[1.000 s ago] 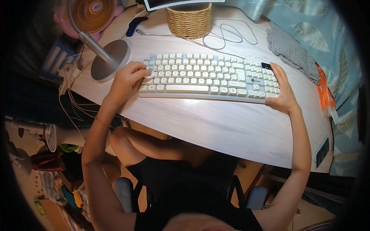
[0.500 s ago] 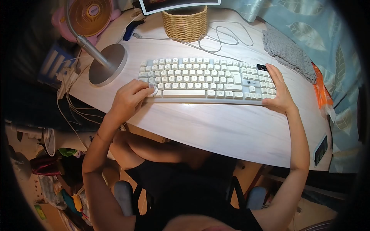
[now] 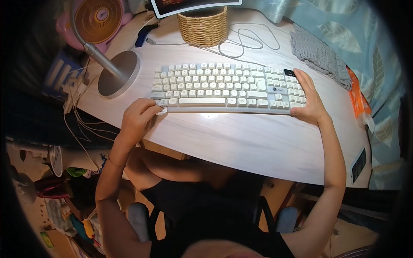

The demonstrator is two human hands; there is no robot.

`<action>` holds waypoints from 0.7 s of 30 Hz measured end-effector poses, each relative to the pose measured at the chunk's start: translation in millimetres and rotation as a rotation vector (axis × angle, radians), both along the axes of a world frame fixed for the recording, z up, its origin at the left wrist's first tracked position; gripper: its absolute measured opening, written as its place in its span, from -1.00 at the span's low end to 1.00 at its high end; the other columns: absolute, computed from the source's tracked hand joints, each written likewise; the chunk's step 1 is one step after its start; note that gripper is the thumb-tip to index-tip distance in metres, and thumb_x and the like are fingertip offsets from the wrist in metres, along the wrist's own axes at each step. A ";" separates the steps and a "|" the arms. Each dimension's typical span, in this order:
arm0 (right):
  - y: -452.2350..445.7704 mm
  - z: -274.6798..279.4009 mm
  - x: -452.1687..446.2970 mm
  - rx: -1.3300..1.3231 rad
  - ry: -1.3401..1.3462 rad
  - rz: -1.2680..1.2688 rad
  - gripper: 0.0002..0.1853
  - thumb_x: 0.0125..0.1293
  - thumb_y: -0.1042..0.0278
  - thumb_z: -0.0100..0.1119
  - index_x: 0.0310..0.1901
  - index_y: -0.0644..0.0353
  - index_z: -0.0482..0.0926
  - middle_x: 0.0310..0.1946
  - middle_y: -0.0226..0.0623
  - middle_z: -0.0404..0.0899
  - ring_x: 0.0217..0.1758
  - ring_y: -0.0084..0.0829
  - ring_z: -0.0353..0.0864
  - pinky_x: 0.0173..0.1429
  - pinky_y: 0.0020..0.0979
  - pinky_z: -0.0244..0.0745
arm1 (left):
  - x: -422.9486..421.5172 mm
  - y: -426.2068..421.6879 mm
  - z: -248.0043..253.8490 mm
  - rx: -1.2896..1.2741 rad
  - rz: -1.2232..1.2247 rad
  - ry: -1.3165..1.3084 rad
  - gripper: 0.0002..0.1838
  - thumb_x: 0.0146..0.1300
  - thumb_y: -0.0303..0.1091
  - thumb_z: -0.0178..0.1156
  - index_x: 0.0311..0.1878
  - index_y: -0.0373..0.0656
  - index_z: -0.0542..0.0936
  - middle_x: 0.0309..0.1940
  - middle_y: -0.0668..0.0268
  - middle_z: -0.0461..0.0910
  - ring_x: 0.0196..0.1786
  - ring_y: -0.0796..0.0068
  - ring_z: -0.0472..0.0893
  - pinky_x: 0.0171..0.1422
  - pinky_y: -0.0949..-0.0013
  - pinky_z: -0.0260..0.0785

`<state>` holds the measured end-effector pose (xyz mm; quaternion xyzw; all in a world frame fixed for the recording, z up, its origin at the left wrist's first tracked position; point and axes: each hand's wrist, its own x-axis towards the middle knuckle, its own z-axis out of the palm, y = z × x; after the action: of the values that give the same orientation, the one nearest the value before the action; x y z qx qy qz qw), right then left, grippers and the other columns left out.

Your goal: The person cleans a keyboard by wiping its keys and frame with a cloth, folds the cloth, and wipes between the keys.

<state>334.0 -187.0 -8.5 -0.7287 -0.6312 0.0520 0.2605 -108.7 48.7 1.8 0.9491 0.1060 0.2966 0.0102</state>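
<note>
A white keyboard [image 3: 211,86] lies on the pale desk [image 3: 241,142]. At its lower left corner, my left hand [image 3: 140,118] pinches a small crumpled white tissue [image 3: 161,107] against the edge. My right hand [image 3: 309,99] grips the keyboard's right end, with the thumb at the lower corner and the fingers along the far side, by a small black patch [image 3: 290,72].
A lamp base [image 3: 119,74] stands left of the keyboard, near a pink fan heater [image 3: 101,17]. Behind are a wicker basket [image 3: 203,28], a screen [image 3: 193,5] and a looped cable [image 3: 258,41]. Grey knitting [image 3: 320,58], an orange bag [image 3: 359,101] and a phone [image 3: 358,165] are at right.
My left hand has moved with the tissue down the keyboard's left side, from the key rows to the lower corner. My right hand keeps its hold. The view has shifted slightly.
</note>
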 end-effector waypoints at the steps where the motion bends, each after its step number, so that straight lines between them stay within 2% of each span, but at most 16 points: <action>1: 0.2 -0.6 0.4 -0.002 -0.004 0.001 0.30 -0.37 -0.30 0.49 0.47 0.15 0.18 0.47 -0.04 0.12 0.56 -0.02 0.04 0.58 -0.08 0.03 | -2.3 0.6 0.1 -0.022 0.022 -0.002 -0.74 -0.05 -0.68 0.28 -0.25 -0.18 0.63 -0.29 0.25 0.59 -0.30 0.22 0.60 -0.25 0.30 0.47; 4: 0.1 -1.7 2.6 -0.005 -0.021 0.006 0.30 -0.36 -0.33 0.49 0.47 0.15 0.17 0.47 -0.04 0.12 0.56 -0.02 0.04 0.58 -0.08 0.03 | -10.3 7.3 4.5 -0.153 0.070 -0.002 -0.74 0.02 -0.72 0.23 -0.21 -0.23 0.63 -0.27 0.19 0.57 -0.30 0.20 0.59 -0.23 0.31 0.46; 7: 1.3 -0.9 2.2 0.005 -0.033 0.019 0.28 -0.34 -0.29 0.50 0.47 0.15 0.18 0.46 -0.04 0.13 0.55 -0.02 0.05 0.57 -0.09 0.04 | 3.5 14.5 19.1 -0.302 0.175 -0.177 -0.77 0.11 -0.72 0.18 -0.17 -0.25 0.63 -0.26 0.15 0.56 -0.30 0.21 0.59 -0.20 0.34 0.45; 10: 1.8 3.3 -1.8 0.018 -0.034 0.037 0.26 -0.33 -0.24 0.51 0.46 0.16 0.18 0.45 -0.04 0.14 0.55 -0.02 0.05 0.56 -0.10 0.04 | 41.7 27.5 28.2 -0.350 0.092 -0.165 -0.85 0.19 -0.65 0.16 -0.19 -0.25 0.62 -0.27 0.18 0.55 -0.27 0.16 0.59 -0.16 0.29 0.44; 13: 0.5 3.1 -1.0 0.010 -0.050 0.031 0.23 -0.30 -0.17 0.51 0.46 0.18 0.18 0.45 -0.03 0.14 0.55 -0.03 0.04 0.57 -0.10 0.03 | 75.9 37.2 14.3 -0.328 0.086 0.040 -0.87 0.19 -0.64 0.18 -0.19 -0.29 0.60 -0.27 0.16 0.54 -0.27 0.12 0.57 -0.14 0.30 0.42; 17: -1.6 6.6 -6.8 -0.017 -0.032 -0.012 0.21 -0.32 -0.07 0.50 0.47 0.14 0.17 0.46 -0.06 0.13 0.56 -0.03 0.03 0.57 -0.09 0.06 | 83.7 34.6 12.2 -0.224 0.145 0.048 -0.91 0.20 -0.58 0.20 -0.22 -0.26 0.59 -0.28 0.19 0.55 -0.26 0.12 0.58 -0.14 0.26 0.42; 21: -0.1 6.2 -5.8 -0.019 -0.031 -0.020 0.21 -0.31 -0.11 0.49 0.46 0.13 0.17 0.46 -0.06 0.14 0.56 -0.03 0.05 0.56 -0.09 0.06 | 75.9 38.9 9.9 -0.224 0.155 0.030 -0.90 0.20 -0.59 0.20 -0.21 -0.26 0.60 -0.27 0.20 0.55 -0.25 0.13 0.59 -0.13 0.25 0.42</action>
<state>328.2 -187.1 -2.2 -0.7380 -0.6274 0.0442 0.2444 -32.8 87.6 11.6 0.9353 0.2117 0.2685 0.0914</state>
